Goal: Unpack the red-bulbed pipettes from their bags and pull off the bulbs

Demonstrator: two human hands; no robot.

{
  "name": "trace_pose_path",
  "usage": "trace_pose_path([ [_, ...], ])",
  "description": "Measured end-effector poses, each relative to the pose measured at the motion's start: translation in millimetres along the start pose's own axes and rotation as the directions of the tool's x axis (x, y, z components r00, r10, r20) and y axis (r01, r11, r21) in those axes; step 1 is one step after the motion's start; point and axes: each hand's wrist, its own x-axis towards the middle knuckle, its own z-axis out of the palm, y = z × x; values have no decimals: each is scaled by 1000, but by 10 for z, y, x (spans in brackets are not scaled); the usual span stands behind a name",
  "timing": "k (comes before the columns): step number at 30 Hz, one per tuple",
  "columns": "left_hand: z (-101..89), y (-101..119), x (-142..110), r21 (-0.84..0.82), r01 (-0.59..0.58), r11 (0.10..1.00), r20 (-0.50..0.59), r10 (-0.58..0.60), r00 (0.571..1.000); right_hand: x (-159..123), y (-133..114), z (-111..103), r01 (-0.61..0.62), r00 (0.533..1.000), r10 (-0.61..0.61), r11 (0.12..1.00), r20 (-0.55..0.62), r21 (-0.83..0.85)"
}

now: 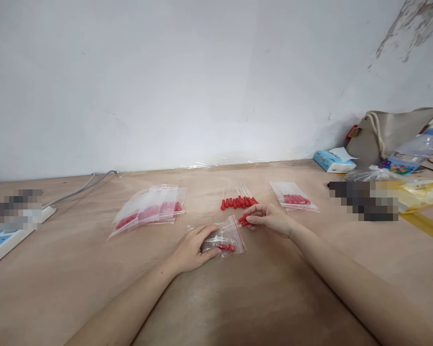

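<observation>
A clear zip-lock bag (222,235) lies on the table, its red-striped mouth turned to the right. My left hand (195,247) grips its left part between thumb and fingers. Inside the bag are droppers with red bulbs (227,247); their exact number is unclear. At the bag's mouth, my right hand (269,219) pinches droppers by their red bulbs (243,219), the thin clear tubes pointing left into the opening. Just beyond, several loose droppers (238,202) lie in a row, tubes toward the wall.
Filled bags (151,206) overlap at left; more packed bags (296,197) lie at right. A white power strip (18,235) sits far left. Back right hold a blue tissue pack (334,161), a beige bag (397,134) and yellow-edged plastic (422,194). A white wall stands behind.
</observation>
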Motion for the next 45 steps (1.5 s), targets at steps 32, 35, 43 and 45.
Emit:
trace_pose_path([
  [32,-1,20,7,-4,-12,1000,7,12,1000,408,6,152,246,660,-716,-77,225,-966],
  [35,2,14,7,1,-6,1000,15,6,1000,232,25,185,170,656,-754,109,30,-979],
  [43,-12,28,7,-10,0,1000,18,0,1000,-95,180,238,309,861,-505,422,62,-852],
  [45,-17,42,9,-13,-11,1000,16,11,1000,-110,186,262,370,865,-486,450,125,-812],
])
